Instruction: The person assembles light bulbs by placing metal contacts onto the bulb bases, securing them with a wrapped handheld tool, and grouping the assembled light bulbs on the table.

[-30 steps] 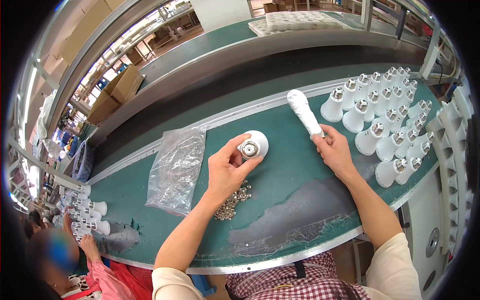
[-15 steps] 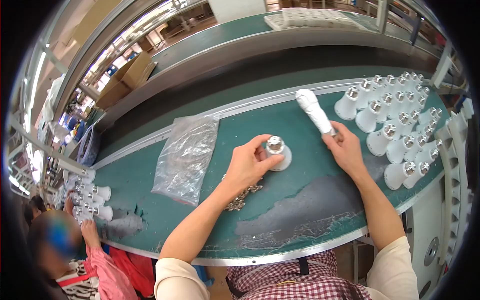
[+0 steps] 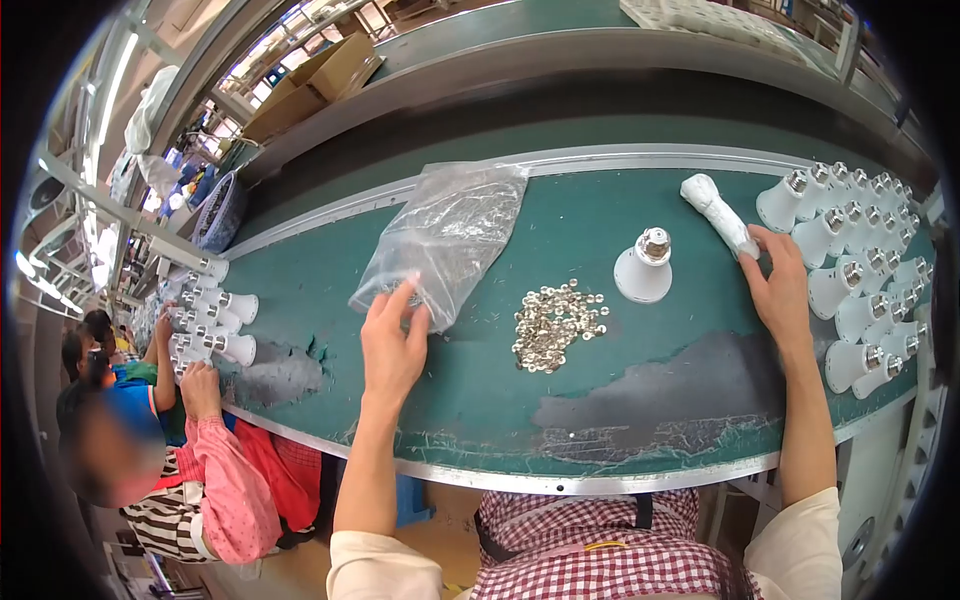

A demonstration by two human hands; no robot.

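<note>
My left hand (image 3: pixel 393 345) reaches to the lower edge of a clear plastic bag (image 3: pixel 455 235), thumb and fingers apart; whether it touches the plastic I cannot tell. My right hand (image 3: pixel 782 285) grips the lower end of a white-wrapped tool (image 3: pixel 718 215) with a thick rounded top; the wrapping hides its kind. Between my hands stands a white bulb housing (image 3: pixel 642 275) with a metal screw cap, upright and untouched. Left of it lies a loose pile of small shiny metal pieces (image 3: pixel 555 328).
Many similar bulb housings (image 3: pixel 825 235) stand in rows at the right, others (image 3: pixel 232 348) at the far left beside a co-worker's hand (image 3: pixel 200 390). The green tabletop has a worn dark patch (image 3: pixel 660 400). Behind runs a raised metal ledge (image 3: pixel 560 62), with a cardboard box (image 3: pixel 315 85) at back left.
My left hand has let go of the bulb housing and moved left to the plastic bag, uncovering the metal pieces. My right hand still holds the wrapped tool. The view has shifted left.
</note>
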